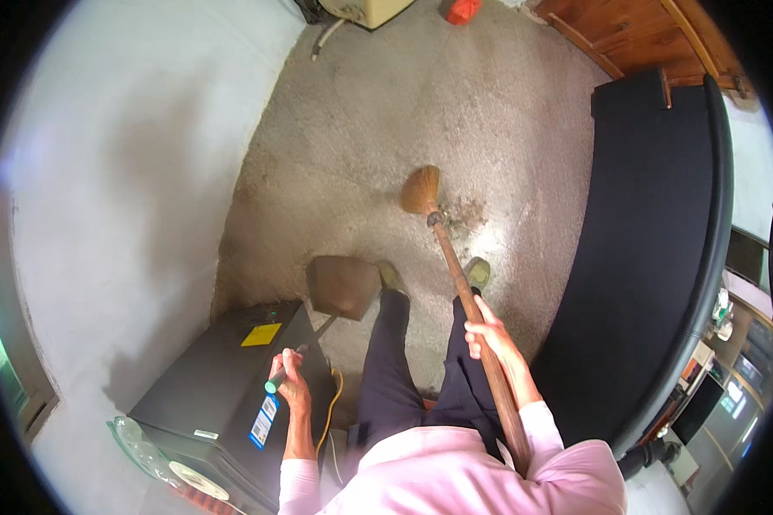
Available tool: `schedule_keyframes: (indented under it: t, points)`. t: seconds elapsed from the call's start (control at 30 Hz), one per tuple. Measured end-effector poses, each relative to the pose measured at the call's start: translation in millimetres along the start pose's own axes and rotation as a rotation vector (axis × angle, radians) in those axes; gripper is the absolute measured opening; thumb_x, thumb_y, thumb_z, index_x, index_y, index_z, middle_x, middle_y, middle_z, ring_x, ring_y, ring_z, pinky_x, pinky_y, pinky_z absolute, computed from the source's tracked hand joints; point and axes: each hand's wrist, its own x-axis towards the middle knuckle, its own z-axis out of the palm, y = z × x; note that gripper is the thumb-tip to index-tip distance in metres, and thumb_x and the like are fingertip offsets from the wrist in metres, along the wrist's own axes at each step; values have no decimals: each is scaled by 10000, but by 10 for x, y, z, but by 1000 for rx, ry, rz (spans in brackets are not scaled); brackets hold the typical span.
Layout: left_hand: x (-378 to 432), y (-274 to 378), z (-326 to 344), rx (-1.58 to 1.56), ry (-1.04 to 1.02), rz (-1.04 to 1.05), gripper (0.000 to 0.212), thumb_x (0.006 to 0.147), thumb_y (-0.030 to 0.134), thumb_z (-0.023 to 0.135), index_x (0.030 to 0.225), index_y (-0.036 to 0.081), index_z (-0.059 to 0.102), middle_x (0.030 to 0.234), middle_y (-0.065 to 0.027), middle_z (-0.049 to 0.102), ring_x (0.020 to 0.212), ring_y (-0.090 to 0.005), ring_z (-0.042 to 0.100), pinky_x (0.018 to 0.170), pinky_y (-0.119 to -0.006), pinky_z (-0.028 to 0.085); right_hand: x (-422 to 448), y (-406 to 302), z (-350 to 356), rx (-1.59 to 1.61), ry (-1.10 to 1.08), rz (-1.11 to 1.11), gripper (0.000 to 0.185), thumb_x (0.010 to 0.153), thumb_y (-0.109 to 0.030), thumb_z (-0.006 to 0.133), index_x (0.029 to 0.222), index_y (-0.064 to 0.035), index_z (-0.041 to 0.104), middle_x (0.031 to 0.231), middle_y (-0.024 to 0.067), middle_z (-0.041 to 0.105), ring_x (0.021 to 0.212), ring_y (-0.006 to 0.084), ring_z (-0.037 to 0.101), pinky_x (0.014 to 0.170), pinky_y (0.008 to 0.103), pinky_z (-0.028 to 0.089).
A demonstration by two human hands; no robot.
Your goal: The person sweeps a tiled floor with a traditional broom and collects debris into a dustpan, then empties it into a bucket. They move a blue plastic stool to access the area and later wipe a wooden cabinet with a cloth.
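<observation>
My right hand (491, 335) grips the long wooden handle of a straw broom (420, 191). The bristles rest on the concrete floor ahead of my feet, beside a small heap of dirt and debris (467, 214). In my left hand (291, 380) is the green-tipped handle of a long-handled dustpan (346, 283). The pan lies low by my left shoe (391, 275), left of the broom. Whether it touches the floor I cannot tell.
A dark boxy appliance (232, 367) with a yellow sticker stands at my left, near the white wall (148, 161). A black padded couch (644, 257) runs along the right. Ahead are a beige appliance (367, 9), a hose (328, 38), a red bag (463, 11) and wooden furniture (618, 32).
</observation>
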Motion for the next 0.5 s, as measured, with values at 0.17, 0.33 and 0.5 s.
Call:
schedule_keyframes:
  t: [0.17,0.33,0.5]
  points:
    - [303,419,-48,-48,-2,81,309,944,167,561,673,42,481,652,-31,513,645,-133,517,743,-305,475,-26,-30,584,95,-186,-7,832,841,-1,586,1492,-327,185,629,46,504,448,151,477,410,311,423]
    - [530,802,153,3,-43,128,308,946,86,531,654,37,447,653,-37,496,632,-133,483,772,-319,486,882,-352,1570,-305,-385,-66,834,810,-48,618,1503,-226,188,639,16,505,471,134,507,418,294,447]
    - [929,998,484,42,-164,178,311,926,82,543,631,46,449,639,-48,492,624,-149,494,874,-396,478,2032,-752,2240,-550,-438,-174,853,774,9,585,1504,-146,171,704,104,579,491,179,542,438,335,475]
